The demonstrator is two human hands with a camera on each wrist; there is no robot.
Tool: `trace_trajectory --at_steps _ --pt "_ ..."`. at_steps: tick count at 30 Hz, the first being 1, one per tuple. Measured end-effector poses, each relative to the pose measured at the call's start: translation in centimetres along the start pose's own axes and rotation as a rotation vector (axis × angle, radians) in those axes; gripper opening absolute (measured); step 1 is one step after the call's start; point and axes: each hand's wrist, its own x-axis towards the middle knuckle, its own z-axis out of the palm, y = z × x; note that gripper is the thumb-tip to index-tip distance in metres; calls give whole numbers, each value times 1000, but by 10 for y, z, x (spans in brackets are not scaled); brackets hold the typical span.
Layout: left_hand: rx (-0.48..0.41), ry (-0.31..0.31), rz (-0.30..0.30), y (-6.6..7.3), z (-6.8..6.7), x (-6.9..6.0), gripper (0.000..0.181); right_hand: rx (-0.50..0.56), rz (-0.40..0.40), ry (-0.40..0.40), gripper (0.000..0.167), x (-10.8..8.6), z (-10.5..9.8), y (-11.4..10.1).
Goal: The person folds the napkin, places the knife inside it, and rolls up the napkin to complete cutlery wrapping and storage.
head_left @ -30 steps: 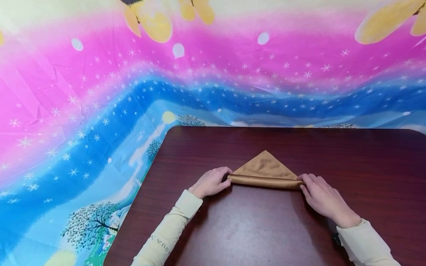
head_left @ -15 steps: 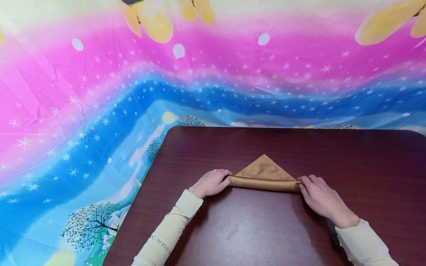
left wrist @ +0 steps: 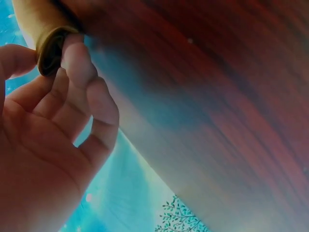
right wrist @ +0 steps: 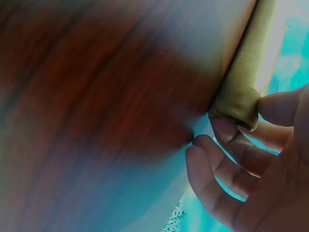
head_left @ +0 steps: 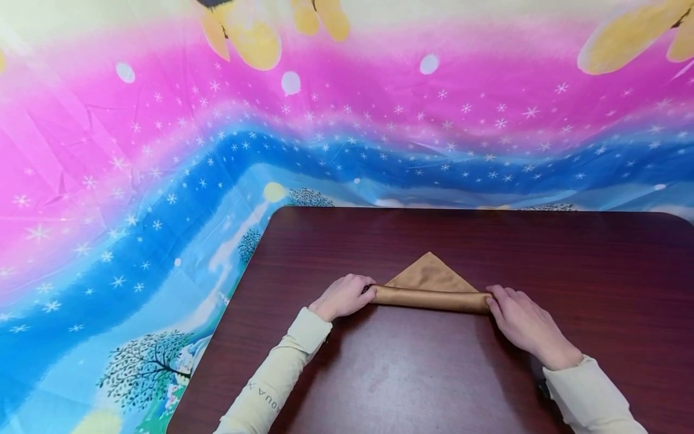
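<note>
A golden-brown satiny cloth [head_left: 431, 297] lies on the table, its near part rolled into a tube and its far part a flat triangle pointing away. My left hand [head_left: 344, 296] pinches the tube's left end between thumb and fingers. In the left wrist view the open, layered end of the rolled cloth [left wrist: 46, 36] shows between the thumb and fingers of the left hand [left wrist: 48, 130]. At the tube's other end, my right hand [head_left: 528, 322] pinches the cloth. The right wrist view shows the right hand [right wrist: 251, 169] with its thumb against the roll [right wrist: 241, 87] and fingers at its end.
The dark reddish-brown wooden table [head_left: 412, 374] has rounded far corners. Behind and to the left of it hangs a colourful printed backdrop [head_left: 325, 108] with snowflakes and trees. Light sleeves [head_left: 268, 377] cover both forearms.
The cloth's far point has drawn a little nearer, and the visible triangle has become smaller. The right hand has shifted slightly left. Both hands keep hold of the roll's ends.
</note>
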Motion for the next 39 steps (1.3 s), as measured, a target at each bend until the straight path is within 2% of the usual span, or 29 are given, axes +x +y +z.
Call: trace_trajectory --at_steps 8,12,21,24,28,31,35,39 --pt "15 -19 -41 1 2 0 29 -1 -6 11 18 1 -1 2" --pt "24 -24 -41 0 3 -1 28 -4 -10 13 17 1 -1 2" --pt "-1 27 -14 -2 3 -4 25 -2 20 2 23 0 -1 0" --pt "-12 77 17 -3 2 -5 23 10 12 32 26 -1 0 0" --pt "-13 134 84 -1 0 -5 16 21 -42 71 26 -1 -2 -2" --pt "-4 136 113 1 -1 -6 12 21 -57 47 28 -2 -3 -4" --pt "3 122 124 1 -2 -8 11 21 -43 -14 33 -3 -5 -4" --pt "-1 112 129 -1 -1 -10 11 27 -43 -42 37 -4 -4 -1"
